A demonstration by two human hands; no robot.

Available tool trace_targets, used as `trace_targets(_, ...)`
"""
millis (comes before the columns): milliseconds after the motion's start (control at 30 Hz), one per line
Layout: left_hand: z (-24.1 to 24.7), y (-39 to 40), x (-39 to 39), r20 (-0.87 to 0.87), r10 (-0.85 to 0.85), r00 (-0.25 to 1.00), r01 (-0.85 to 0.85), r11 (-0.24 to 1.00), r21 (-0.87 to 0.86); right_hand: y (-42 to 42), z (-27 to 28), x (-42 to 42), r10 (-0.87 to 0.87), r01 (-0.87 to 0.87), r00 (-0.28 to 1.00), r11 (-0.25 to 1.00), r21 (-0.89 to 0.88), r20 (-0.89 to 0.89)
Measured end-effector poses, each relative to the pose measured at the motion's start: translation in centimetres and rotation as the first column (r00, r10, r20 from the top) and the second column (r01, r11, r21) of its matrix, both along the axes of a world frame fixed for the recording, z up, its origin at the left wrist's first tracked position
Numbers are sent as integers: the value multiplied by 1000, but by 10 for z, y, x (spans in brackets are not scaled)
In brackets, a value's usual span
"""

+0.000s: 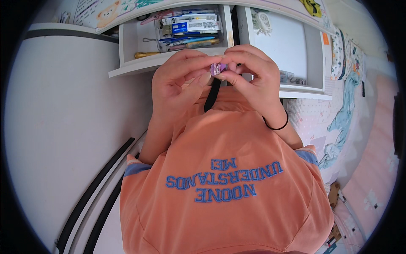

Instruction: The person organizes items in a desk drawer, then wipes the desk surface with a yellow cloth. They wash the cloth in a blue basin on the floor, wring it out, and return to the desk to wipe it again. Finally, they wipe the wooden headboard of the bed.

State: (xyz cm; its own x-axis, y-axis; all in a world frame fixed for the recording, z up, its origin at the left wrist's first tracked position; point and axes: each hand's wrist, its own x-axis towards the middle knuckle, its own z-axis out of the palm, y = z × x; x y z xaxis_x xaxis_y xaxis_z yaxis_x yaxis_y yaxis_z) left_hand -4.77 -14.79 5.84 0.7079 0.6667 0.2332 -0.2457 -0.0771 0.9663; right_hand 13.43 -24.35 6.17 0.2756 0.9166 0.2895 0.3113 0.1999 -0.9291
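A small purple object with a glittery, pale-banded face (217, 68) is pinched between the fingertips of both hands, in front of the chest; its exact kind cannot be told. My left hand (184, 76) holds its left side with thumb and index finger. On the other side, my right hand (253, 71) grips it the same way, a black band around the wrist. The fingers hide part of the object. Below the hands hangs a black strap (213, 95) over the orange shirt.
Beyond the left hand, an open white drawer (131, 47) holds pens, packaged stationery (190, 27) and a gold-coloured handle (146, 55). Another open drawer (285, 44) at right contains a bagged white item (261, 22) and small clear items. A white panel (79, 95) stands at left; teal cloth (344, 117) lies at right.
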Motion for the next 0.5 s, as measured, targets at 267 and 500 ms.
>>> trace_targets(267,-4,5,-3,-29,-19,999,20,998,54,-1,-1,2,-4,4,1000,1000,-5,-3)
trace_targets(500,0,-2,4,14,9,1000,-7,993,-119,-1,-4,2,-7,6,999,1000,-19,-43)
